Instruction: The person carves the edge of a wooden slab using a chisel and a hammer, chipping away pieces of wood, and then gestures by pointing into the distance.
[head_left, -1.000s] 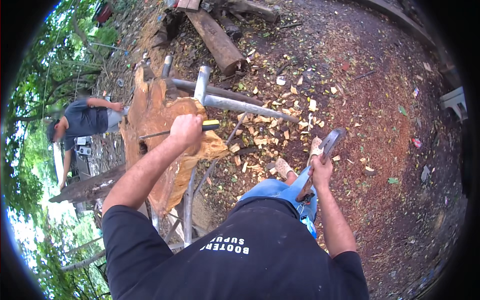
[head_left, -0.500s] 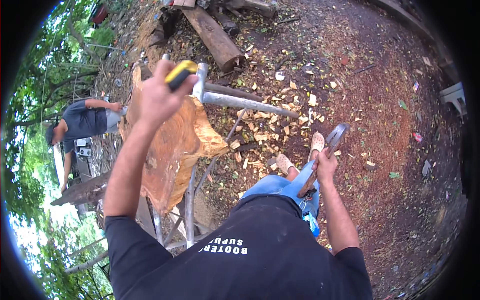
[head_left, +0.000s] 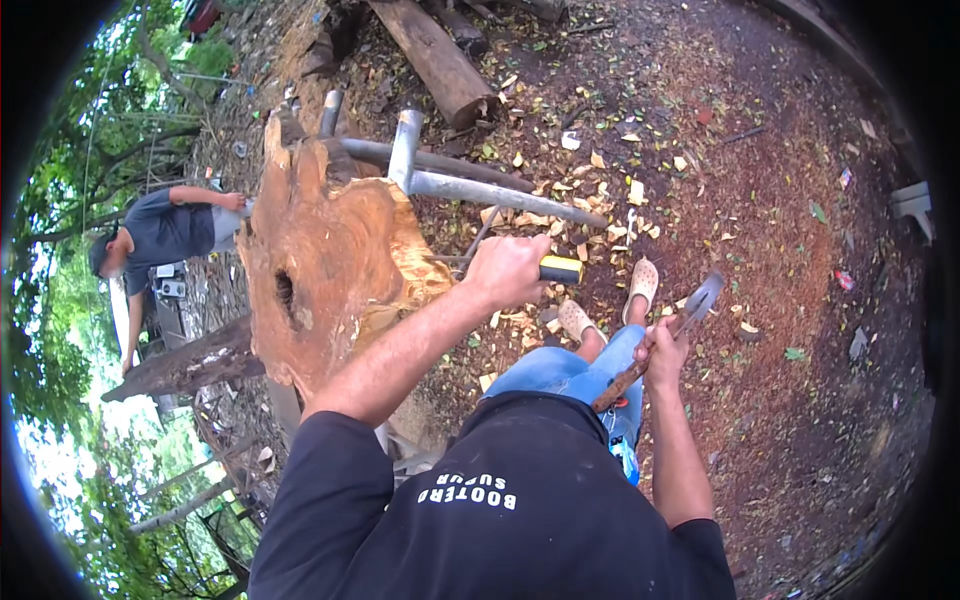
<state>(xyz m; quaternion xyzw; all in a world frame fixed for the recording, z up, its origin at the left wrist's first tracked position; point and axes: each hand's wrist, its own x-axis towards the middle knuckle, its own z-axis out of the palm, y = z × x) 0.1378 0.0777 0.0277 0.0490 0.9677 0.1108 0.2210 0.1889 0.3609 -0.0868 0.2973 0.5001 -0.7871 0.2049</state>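
Note:
My left hand (head_left: 508, 270) is closed on a small yellow-and-black tool (head_left: 561, 269), whose exact kind I cannot make out. It is held out past the right edge of a thick, irregular wood slab (head_left: 335, 245) with a dark hole and a freshly chipped pale side. On the right, my right hand (head_left: 662, 352) is wrapped around a tool with a wooden handle (head_left: 620, 386) and a curved metal head (head_left: 705, 294). That tool hangs beside my jeans, its head pointing away from me.
Grey posts (head_left: 404, 150) and a long pole (head_left: 505, 197) stand by the slab. A log (head_left: 440, 65) lies farther off, and wood chips (head_left: 636, 192) litter the ground near my clogs (head_left: 643, 280). Another person (head_left: 170, 235) stands at the left near a dark beam (head_left: 190, 372).
My left hand has swung right and toward me with the yellow-and-black tool, from over the slab to beyond its edge. My right hand has shifted slightly right and nearer, still gripping its tool.

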